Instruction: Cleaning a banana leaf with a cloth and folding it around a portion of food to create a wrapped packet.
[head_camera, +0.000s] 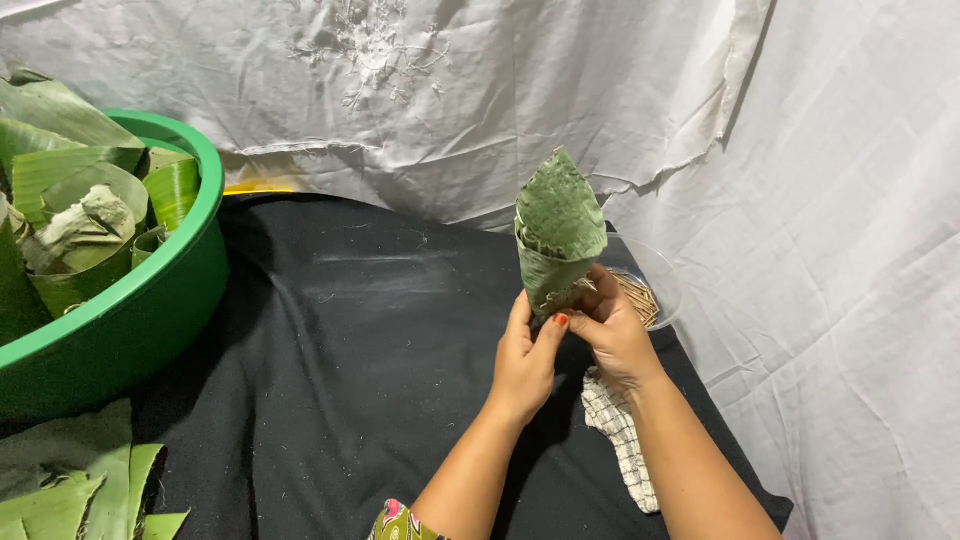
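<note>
Both of my hands hold a green leaf cone (558, 228) upright above the black cloth (350, 340). My left hand (524, 357) grips the cone's narrow lower end from the left, thumb against it. From the right, my right hand (612, 333) pinches the same lower end with its fingertips. The cone's pointed flap stands up at the top. Its wide mouth faces away, so what is inside stays hidden.
A green plastic basin (150, 300) full of rolled leaf pieces stands at the left. Loose leaf strips (70, 490) lie at the bottom left. A clear bowl of thin sticks (645, 290) sits behind my right hand, a checked cloth (620, 435) beneath it. White sheeting hangs behind.
</note>
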